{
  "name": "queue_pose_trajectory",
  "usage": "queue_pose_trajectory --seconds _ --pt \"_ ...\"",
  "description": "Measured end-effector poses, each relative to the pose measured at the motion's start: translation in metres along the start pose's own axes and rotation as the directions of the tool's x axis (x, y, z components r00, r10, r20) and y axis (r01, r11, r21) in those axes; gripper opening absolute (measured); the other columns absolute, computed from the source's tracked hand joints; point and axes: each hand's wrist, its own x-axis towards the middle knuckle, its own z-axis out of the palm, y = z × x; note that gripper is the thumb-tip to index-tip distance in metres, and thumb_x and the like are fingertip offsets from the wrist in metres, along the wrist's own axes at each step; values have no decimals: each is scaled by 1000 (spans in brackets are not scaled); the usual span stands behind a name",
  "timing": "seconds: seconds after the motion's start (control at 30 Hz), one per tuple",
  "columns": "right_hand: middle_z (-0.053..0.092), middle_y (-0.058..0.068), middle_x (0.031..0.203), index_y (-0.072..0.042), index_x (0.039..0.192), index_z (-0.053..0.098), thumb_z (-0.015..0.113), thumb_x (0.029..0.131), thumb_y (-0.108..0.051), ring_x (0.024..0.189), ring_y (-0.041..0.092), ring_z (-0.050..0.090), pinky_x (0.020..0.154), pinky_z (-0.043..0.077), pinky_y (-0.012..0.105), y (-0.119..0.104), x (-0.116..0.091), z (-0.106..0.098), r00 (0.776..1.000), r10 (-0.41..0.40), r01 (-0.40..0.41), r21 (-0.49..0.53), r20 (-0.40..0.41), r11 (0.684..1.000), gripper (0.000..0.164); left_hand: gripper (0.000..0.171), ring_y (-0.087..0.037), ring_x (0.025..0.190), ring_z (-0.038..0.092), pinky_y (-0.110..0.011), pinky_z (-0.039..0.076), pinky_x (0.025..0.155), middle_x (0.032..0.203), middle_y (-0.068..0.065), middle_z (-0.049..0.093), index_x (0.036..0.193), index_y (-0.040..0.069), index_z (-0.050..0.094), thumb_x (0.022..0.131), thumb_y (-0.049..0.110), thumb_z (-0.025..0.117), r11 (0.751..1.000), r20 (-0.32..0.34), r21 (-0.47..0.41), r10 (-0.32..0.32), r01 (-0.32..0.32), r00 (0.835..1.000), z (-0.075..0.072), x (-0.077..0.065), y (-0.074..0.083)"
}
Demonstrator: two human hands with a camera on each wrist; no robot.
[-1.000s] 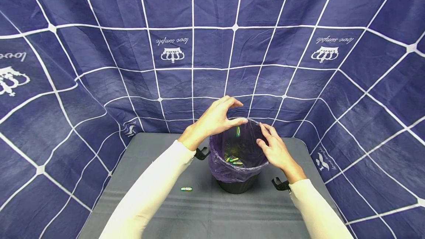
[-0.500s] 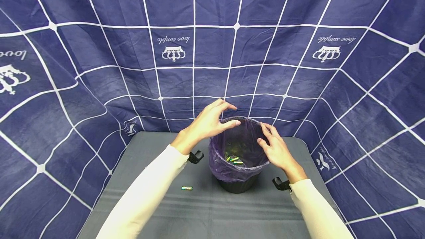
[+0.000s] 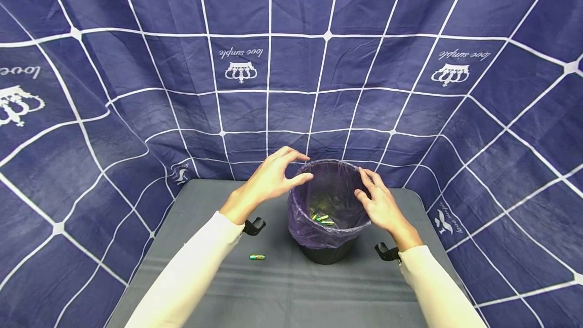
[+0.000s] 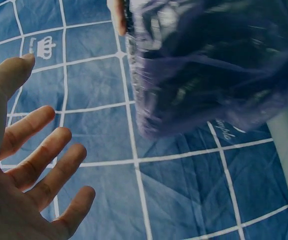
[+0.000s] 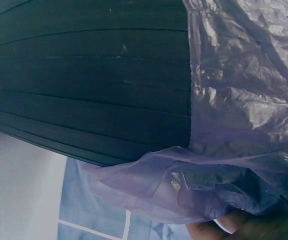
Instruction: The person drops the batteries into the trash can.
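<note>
A black trash can [image 3: 324, 255] stands on the grey surface, lined with a purple plastic bag [image 3: 302, 229] folded over its rim. Several green-gold batteries [image 3: 322, 218] lie at its bottom. My left hand [image 3: 268, 175] hovers at the can's left with nothing in it, fingers spread from the thumb; the left wrist view shows it apart from the bag. My right hand [image 3: 380, 204] holds the can's right rim through the bag, thumb on the inner side. In the right wrist view its fingers partly hide behind the bag. Another battery [image 3: 257, 256] lies left of the can.
The grey tabletop [image 3: 291, 297] extends in front of and beside the can. A blue cloth [image 3: 291, 65] with white grid lines hangs close behind and on both sides. A black strap [image 3: 254, 226] sticks out below each wrist.
A battery seen falling inside the can a second ago is no longer in mid-air. My left hand has moved left and down, away from above the opening. The right hand stays on the rim.
</note>
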Motion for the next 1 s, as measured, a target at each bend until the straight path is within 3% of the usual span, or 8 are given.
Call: queue_pose_trajectory --seconds 0.37,0.57,1.0 --pt "41 26 182 0 180 37 60 117 -19 167 54 45 136 37 73 1 0 -1 1000 5 -5 5 4 1000 70 46 -30 133 77 -48 61 119 139 -5 77 143 18 80 104 40 90 999 -11 -16 -48 47 999 6 -36 -28" --pt "41 27 181 0 180 37 60 117 -20 167 54 45 135 37 74 1 0 1 1000 3 -3 6 6 1000 70 44 -30 127 79 -48 64 115 135 -7 79 140 16 81 102 33 93 998 -62 -32 -59 57 996 12 -61 -43" --pt "41 26 182 0 180 37 61 117 -20 167 55 45 135 37 74 3 0 1 1000 -1 1 -1 5 1000 70 42 -30 121 81 -54 65 106 131 -6 81 140 14 81 102 29 93 987 -62 -40 -159 156 985 39 -115 -77"
